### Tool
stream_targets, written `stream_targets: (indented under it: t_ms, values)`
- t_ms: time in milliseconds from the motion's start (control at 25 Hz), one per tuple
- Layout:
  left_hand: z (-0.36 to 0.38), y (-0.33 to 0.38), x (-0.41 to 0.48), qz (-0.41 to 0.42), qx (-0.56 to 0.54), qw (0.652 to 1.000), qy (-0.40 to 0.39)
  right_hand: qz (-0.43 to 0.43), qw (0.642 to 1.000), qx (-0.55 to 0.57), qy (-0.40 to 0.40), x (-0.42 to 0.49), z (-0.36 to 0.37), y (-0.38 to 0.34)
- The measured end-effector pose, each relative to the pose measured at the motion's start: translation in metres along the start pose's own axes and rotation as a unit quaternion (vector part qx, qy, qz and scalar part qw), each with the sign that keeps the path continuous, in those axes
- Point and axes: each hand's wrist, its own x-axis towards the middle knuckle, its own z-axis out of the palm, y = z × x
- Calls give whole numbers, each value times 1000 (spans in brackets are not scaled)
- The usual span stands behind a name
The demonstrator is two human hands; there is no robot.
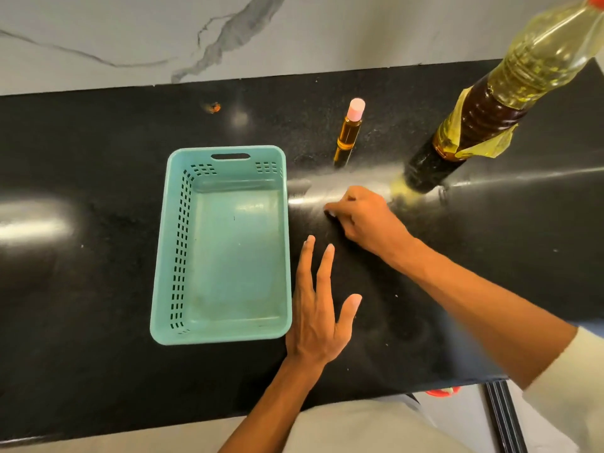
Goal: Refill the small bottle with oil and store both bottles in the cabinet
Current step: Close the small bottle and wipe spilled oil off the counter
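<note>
A small bottle (349,129) of amber oil with a pink cap stands upright on the black counter (98,273). To its right stands a tall clear bottle (510,89) with dark oil low down, yellow oil higher up and a torn yellow label. My right hand (366,217) rests on the counter in front of both bottles, fingers curled, with something small and pale at the fingertips that I cannot make out. My left hand (320,308) lies flat on the counter with fingers spread, holding nothing, just right of the basket.
A teal plastic basket (173,256) with slotted sides sits left of my hands. A small orange speck (214,107) lies near the marble back wall (294,34). The counter's front edge runs along the bottom; a red object (441,391) shows below it.
</note>
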Motion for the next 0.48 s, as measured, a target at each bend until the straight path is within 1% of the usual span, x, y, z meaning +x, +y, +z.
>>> stream_targets:
  t_ms: [40,80,120,160,200,240,280,320,360,400,440,480]
  values:
    - [-1,0,1,-3,4,1000,1,69,996,-28,48,9,-8,13]
    - [-1,1,1,-5,6,1000,2,94,993,-40,60,12,-11,16]
    - [-1,2,1,-6,5,1000,4,68,996,-34,50,10,-9,10]
    - [-1,3,1,-4,-1,1000,6,11,999,-27,16,1,-2,-7]
    - [-1,4,0,1,-9,1000,11,-70,997,-22,-13,-14,12,-22]
    - [-1,3,0,8,-15,1000,16,-109,993,-26,-33,-21,17,-26]
    - [-1,3,-1,14,-22,999,20,-101,994,-32,-36,-15,14,-20]
    - [0,3,0,14,-28,999,26,-45,998,-42,-22,6,6,-9]
    - [0,4,0,12,-33,999,31,10,998,-63,18,31,-2,1]
    - [0,3,0,11,-36,999,36,30,996,-82,35,50,-9,3]
    - [0,3,-1,13,-38,998,41,17,996,-82,30,60,-7,-1]
    - [1,2,-2,16,-37,998,47,-19,997,-71,20,57,0,-11]
